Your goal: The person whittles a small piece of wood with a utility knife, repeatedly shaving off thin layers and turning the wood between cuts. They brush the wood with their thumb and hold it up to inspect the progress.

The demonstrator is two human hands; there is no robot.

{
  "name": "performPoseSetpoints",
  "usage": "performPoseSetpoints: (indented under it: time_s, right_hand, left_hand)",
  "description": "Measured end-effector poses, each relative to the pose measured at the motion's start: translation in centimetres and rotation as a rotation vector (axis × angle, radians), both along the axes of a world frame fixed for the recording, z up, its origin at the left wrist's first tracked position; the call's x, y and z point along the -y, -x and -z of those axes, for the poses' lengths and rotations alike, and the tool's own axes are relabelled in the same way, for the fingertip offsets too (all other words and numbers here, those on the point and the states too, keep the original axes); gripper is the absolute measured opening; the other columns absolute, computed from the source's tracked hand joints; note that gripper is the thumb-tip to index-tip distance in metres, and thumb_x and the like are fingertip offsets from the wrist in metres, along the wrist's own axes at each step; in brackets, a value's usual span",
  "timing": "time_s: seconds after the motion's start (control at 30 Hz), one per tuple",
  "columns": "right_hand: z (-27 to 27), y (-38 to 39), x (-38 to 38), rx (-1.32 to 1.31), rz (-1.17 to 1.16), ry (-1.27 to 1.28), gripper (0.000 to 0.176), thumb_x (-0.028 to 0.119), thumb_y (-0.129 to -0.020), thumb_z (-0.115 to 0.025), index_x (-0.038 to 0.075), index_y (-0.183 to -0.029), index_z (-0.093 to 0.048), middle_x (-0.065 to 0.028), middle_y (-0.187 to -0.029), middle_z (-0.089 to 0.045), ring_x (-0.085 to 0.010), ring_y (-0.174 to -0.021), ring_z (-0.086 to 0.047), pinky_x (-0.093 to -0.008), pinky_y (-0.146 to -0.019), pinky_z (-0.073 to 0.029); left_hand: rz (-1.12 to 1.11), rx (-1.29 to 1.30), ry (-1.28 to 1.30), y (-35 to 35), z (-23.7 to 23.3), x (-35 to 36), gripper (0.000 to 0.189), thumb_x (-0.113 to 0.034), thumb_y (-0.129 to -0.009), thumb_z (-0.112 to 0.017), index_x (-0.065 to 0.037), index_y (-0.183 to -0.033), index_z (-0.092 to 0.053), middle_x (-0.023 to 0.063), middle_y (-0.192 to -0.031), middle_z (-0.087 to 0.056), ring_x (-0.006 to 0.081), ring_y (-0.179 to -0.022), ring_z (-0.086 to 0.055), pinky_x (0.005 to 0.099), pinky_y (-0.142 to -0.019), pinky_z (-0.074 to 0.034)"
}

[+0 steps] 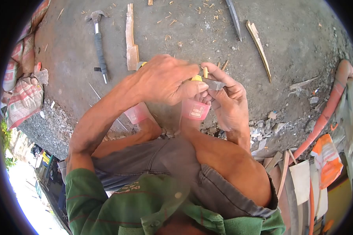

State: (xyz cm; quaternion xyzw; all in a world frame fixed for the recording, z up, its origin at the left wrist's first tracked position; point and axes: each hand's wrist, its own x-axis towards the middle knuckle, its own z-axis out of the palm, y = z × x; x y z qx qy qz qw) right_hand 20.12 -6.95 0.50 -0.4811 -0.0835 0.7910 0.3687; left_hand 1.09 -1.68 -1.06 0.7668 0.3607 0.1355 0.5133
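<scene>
My left hand (pixel 161 78) is closed around a knife with a yellow handle (pixel 197 78); the handle's other end shows behind the hand. Its grey blade (pixel 215 84) points right and lies against the fingers of my right hand (pixel 231 100). Between the right thumb and fingers, a short pale wooden stick (pixel 205 72) stands up beside the blade. The blade is slightly blurred, and my left fingers hide most of the handle. Both hands are above my feet, which wear pink sandals (pixel 196 110).
On the ground lie a claw hammer (pixel 99 47), a wooden board piece (pixel 131 39), a split wood strip (pixel 259 49), a dark metal bar (pixel 234 19) and scattered shavings. At left are printed sacks (pixel 25 100). A thick orange pipe (pixel 321 121) curves along the right, near rubble.
</scene>
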Motion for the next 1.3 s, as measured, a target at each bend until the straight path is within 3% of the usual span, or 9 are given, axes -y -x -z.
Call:
performPoseSetpoints:
  time_s: [0.17,0.37,0.87,1.3]
  right_hand:
    - [0.0,-0.5,0.0,-0.007,-0.117,-0.022,0.035,-0.002,-0.089,-0.057,-0.003,-0.123,-0.057,-0.0061,-0.101,-0.063,-0.0074,-0.083,-0.056,-0.0220,-0.074,-0.045]
    - [0.0,0.1,0.2,0.052,-0.016,-0.010,0.036,0.001,-0.088,-0.062,-0.006,-0.122,-0.055,-0.0048,-0.084,-0.064,-0.0095,-0.075,-0.058,-0.0223,-0.065,-0.044]
    - [0.7,-0.2,0.7,0.078,-0.074,-0.060,0.037,-0.001,-0.089,-0.059,-0.005,-0.125,-0.055,-0.0050,-0.098,-0.065,-0.0087,-0.077,-0.058,-0.0222,-0.067,-0.046]
    - [-0.2,0.1,0.0,0.028,-0.111,-0.005,0.037,0.002,-0.089,-0.057,-0.004,-0.126,-0.054,-0.0023,-0.083,-0.062,-0.0073,-0.074,-0.054,-0.0216,-0.067,-0.043]
  left_hand:
    - [0.036,-0.127,-0.048,0.7,0.6,-0.6,0.031,-0.032,-0.088,-0.057,-0.004,-0.076,-0.058,0.0139,-0.064,-0.059,0.0345,-0.056,-0.058,0.0423,-0.048,-0.044]
    - [0.026,-0.022,0.015,0.4,0.6,-0.1,0.033,-0.031,-0.090,-0.056,-0.001,-0.077,-0.055,0.0151,-0.060,-0.051,0.0350,-0.053,-0.052,0.0418,-0.048,-0.040]
    - [0.022,-0.077,-0.049,0.8,0.6,0.6,0.030,-0.030,-0.086,-0.059,-0.002,-0.076,-0.057,0.0140,-0.061,-0.054,0.0345,-0.051,-0.054,0.0417,-0.046,-0.042]
    - [-0.029,-0.099,-0.137,1.7,2.3,0.3,0.035,-0.035,-0.087,-0.061,-0.002,-0.076,-0.054,0.0135,-0.059,-0.048,0.0333,-0.050,-0.049,0.0404,-0.045,-0.038]
